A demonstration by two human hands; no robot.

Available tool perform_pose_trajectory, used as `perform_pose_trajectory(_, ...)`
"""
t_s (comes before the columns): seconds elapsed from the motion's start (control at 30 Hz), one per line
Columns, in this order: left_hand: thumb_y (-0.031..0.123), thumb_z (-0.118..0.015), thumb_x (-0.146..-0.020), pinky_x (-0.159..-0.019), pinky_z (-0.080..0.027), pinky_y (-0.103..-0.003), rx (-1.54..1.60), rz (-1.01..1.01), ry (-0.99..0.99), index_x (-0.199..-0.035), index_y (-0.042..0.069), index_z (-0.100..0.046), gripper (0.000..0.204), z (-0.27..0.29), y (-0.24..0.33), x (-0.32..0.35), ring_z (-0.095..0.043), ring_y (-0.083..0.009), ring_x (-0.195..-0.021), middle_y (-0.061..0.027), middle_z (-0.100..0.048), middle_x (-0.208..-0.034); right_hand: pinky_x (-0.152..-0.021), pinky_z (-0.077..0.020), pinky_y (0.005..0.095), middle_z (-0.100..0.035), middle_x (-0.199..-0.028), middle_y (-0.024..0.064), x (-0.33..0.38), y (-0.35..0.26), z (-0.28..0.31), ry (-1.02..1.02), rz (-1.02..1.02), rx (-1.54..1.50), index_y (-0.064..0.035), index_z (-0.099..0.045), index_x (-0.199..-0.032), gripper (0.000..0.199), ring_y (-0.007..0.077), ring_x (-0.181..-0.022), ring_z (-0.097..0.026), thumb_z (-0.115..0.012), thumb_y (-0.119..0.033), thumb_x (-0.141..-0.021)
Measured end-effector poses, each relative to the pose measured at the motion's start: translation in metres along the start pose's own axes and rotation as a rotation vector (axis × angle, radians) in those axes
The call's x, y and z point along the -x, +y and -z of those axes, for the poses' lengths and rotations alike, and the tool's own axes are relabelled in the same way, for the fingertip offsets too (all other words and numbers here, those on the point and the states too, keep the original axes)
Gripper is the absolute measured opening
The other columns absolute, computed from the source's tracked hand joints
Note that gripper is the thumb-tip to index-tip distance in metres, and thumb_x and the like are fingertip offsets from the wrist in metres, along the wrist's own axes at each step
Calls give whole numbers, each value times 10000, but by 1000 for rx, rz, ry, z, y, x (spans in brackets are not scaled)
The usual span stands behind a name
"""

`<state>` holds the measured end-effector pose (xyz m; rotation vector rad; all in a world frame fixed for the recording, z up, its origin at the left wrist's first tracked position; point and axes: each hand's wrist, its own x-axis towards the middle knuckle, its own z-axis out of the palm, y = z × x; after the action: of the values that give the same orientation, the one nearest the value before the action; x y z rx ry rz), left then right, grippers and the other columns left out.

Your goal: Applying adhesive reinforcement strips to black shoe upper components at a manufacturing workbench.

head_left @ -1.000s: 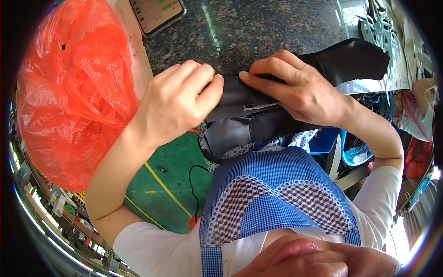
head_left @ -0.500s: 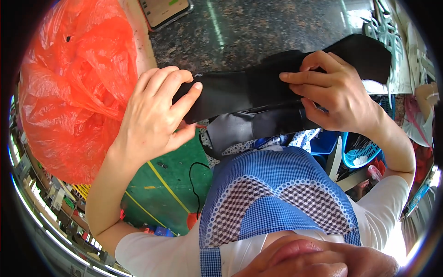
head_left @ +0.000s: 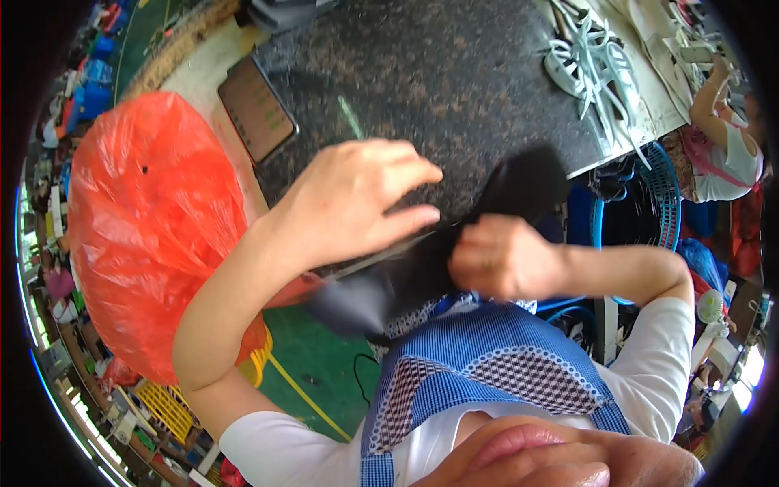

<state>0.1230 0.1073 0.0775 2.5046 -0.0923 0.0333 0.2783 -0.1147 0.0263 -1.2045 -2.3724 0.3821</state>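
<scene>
Stone tabletop (head_left: 406, 97), green floor (head_left: 333, 369); left hand (head_left: 357, 191) half-spread, empty; right hand (head_left: 507, 260) gripping black strip (head_left: 522, 185).

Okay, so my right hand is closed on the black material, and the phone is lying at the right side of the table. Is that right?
Not quite: the head view shows the phone lying at the left side of the table, near the red plastic bag. The right hand is closed on the black material.
</scene>
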Motion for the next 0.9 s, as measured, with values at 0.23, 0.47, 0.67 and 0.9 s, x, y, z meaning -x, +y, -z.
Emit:
perform_pose_trajectory(0.23,172,-687,-931,-862,-575,-428,-673,-163,471,-1120,87,-718,209,64,-112,-157,-715,-324,-972,-125,-737,-1067,-821,-582,414,-685,-1054,99,43,-11,-31,-257,-448,-338,-22,-742,-1017,231,309,-997,-665,-732,-197,-868)
perform_pose_trajectory(0.47,290,-801,-856,-843,-580,-461,-755,-16,347,-1245,189,-678,420,129,-195,-205,-706,-353,-1041,-81,-748,-1125,-838,-590,375,-759,-1043,128,50,54,108,238,-731,-415,-38,-744,-1166,237,240,-921,-734,-718,-175,-973)
perform_pose_trajectory(0.67,256,-704,-978,-774,-551,-346,-613,12,390,-1253,115,-700,309,160,-167,-200,-752,-257,-906,-147,-754,-999,-712,-558,421,-733,-889,185,120,231,148,480,-966,577,-39,-726,-1001,263,359,-831,-708,-736,-283,-904)
perform_pose_trajectory(0.9,-38,-765,-880,-719,-579,-326,-974,-376,834,-1110,52,-775,247,100,-56,-112,-661,-217,-834,-94,-679,-971,-681,-494,257,-697,-874,-3,99,215,176,1001,-1075,-513,-34,-726,-998,270,89,-776,-621,-682,-299,-1018)
